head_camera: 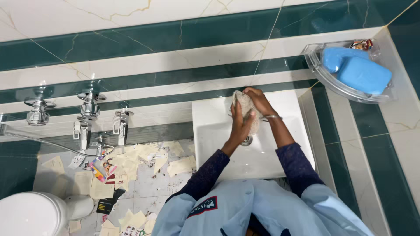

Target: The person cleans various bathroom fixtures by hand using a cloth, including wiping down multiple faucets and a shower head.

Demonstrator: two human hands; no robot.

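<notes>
The left hand (239,124) and right hand (258,99) both clutch a beige scrub cloth (246,109), pressing it between them above the white sink (210,131), so drips fall toward the drain (247,140). 2 blue soap bars (356,70) sit in a corner holder; paper scraps (131,161) litter the floor.

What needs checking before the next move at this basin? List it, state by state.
1. Both hands on the cloth: ok. The left hand and the right hand clasp the beige cloth between them.
2. Cloth over the white basin: ok.
3. Drain open: cannot tell, the hands partly hide it.
4. Water running: cannot tell.
5. Soap within reach: ok, blue soap bars sit in the clear corner shelf.
6. Floor safe underfoot: not ok, paper scraps litter it.
</notes>
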